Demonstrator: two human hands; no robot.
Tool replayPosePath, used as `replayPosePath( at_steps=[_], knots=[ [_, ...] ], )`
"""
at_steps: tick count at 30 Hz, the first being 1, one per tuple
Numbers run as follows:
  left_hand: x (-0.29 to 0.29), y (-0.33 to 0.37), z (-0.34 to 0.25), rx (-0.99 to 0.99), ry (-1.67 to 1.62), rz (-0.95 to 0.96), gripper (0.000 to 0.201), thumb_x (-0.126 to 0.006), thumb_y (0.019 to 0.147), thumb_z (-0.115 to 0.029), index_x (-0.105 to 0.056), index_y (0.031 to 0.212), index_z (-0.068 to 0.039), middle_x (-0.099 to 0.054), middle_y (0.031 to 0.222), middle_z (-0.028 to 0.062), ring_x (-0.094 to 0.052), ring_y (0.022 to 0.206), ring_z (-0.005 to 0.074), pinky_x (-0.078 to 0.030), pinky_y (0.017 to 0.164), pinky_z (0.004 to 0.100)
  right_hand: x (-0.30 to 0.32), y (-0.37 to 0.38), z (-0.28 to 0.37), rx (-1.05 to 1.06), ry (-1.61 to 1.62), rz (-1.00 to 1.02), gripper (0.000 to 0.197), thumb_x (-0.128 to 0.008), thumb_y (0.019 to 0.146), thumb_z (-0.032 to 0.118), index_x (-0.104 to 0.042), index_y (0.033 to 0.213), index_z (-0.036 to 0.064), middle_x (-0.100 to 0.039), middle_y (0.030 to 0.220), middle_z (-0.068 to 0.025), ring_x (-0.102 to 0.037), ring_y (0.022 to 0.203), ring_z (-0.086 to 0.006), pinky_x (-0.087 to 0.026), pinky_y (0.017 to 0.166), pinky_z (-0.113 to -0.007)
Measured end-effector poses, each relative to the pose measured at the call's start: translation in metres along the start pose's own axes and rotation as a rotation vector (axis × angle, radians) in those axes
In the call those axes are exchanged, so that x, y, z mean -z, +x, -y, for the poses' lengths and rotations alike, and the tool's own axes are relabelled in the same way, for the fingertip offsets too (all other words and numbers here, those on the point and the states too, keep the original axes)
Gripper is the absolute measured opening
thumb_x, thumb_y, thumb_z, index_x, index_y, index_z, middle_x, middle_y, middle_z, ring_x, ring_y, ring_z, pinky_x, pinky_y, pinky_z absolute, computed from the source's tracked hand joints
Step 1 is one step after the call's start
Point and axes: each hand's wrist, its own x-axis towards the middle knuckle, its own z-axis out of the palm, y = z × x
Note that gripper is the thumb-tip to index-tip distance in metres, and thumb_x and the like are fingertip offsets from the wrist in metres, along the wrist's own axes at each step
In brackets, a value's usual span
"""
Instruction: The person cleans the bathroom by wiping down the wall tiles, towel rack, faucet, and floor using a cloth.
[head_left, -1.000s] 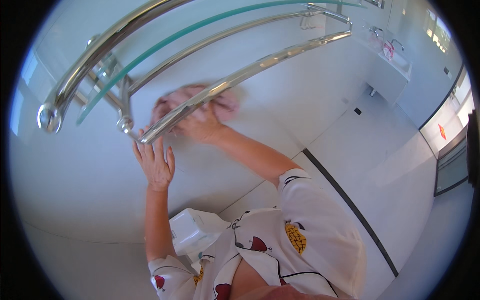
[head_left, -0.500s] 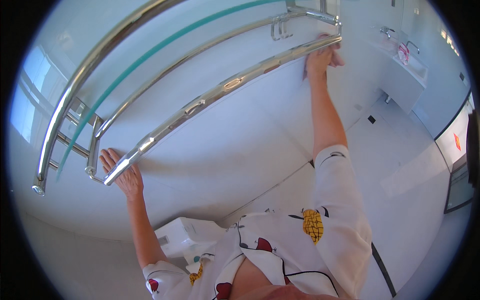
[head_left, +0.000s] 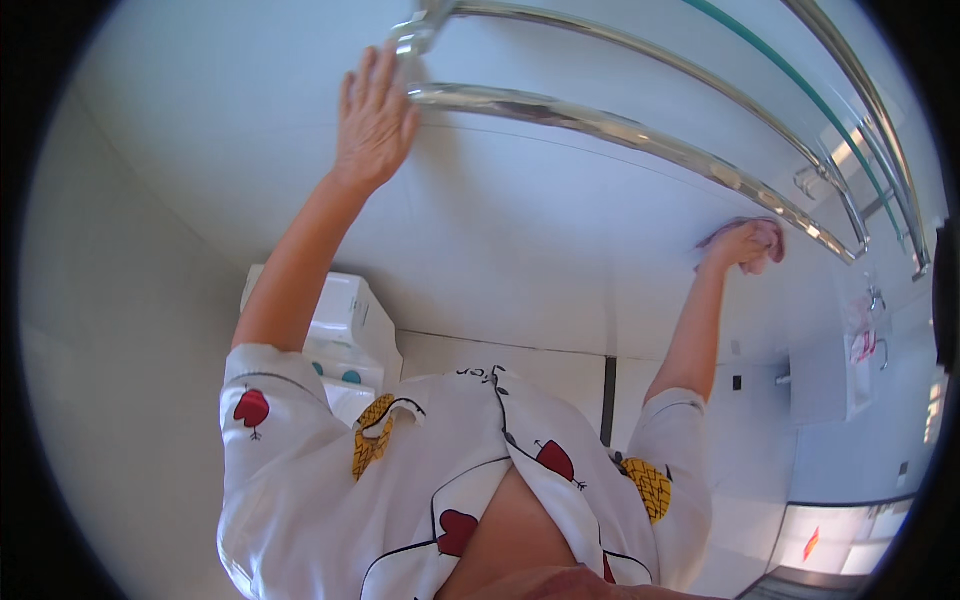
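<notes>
A shiny metal wall rack (head_left: 620,125) with several bars and a glass shelf (head_left: 780,70) spans the upper part of the view. My left hand (head_left: 375,130) lies flat, fingers stretched out, against the white wall (head_left: 540,200) beside the left end of the lower bar. Below that bar, toward its right end, my right hand (head_left: 735,245) is closed on a pinkish cloth (head_left: 765,245) and presses it to the wall. Metal hooks (head_left: 812,180) hang from the rack near its right end.
A white boxy fixture (head_left: 345,310) stands low on the left. At the right are a white sink (head_left: 858,385) with a tap (head_left: 876,298) and a pink-and-white packet (head_left: 863,346). The floor (head_left: 740,470) has a small dark drain (head_left: 738,382).
My view has swung left, so the rack sits farther right. My right hand with the cloth has come down below the lower bar. My left hand now lies beside the rack's left end.
</notes>
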Motion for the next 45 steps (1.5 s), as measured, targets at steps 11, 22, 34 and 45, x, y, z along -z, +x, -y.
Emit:
replayPosePath(
  at_steps=[11, 22, 34, 45],
  knots=[
    [-0.014, -0.021, -0.071, 0.029, -0.406, 0.108, 0.056, -0.054, 0.086, -0.015, -0.035, 0.138, -0.010, -0.034, 0.142, 0.0125, -0.036, 0.128, 0.0316, -0.029, 0.103, 0.0492, -0.023, -0.270, 0.109, 0.464, -0.126, 0.464, 0.058, -0.052, 0.084, 0.036, -0.044, 0.124, -0.0050, -0.039, 0.129, -0.0321, -0.031, 0.123, -0.0475, -0.026, 0.095, -0.057],
    [-0.027, -0.078, -0.107, 0.318, -0.588, 0.268, 0.059, -0.058, 0.082, -0.010, -0.035, 0.136, -0.002, -0.034, 0.131, 0.0279, -0.041, 0.116, 0.0436, -0.036, 0.097, 0.0454, -0.027, -0.295, 0.202, 0.956, 0.144, 1.111, 0.051, -0.051, 0.086, 0.031, -0.041, 0.133, 0.0158, -0.040, 0.136, -0.0054, -0.037, 0.126, -0.0271, -0.025, 0.101, -0.050],
    [-0.071, -0.077, -0.120, 0.530, -0.710, 0.136, 0.067, -0.049, 0.091, -0.029, -0.021, 0.139, 0.008, -0.025, 0.137, 0.0334, -0.032, 0.124, 0.0476, -0.031, 0.103, 0.0448, -0.073, -0.300, 0.169, 1.510, 0.346, 0.748, 0.040, -0.051, 0.078, 0.024, -0.059, 0.115, 0.0125, -0.059, 0.112, -0.0040, -0.042, 0.119, -0.0248, -0.007, 0.113, -0.053],
    [-0.047, -0.091, -0.132, 0.186, -1.016, 0.301, 0.051, -0.055, 0.084, -0.009, -0.040, 0.132, 0.001, -0.039, 0.135, 0.0217, -0.036, 0.124, 0.0431, -0.032, 0.102, 0.0439, 0.000, -0.204, 0.132, 1.195, 0.259, 0.727, 0.025, -0.054, 0.086, 0.018, -0.058, 0.108, 0.0071, -0.063, 0.093, -0.0098, -0.060, 0.084, -0.0295, -0.047, 0.080, -0.040]
  ],
)
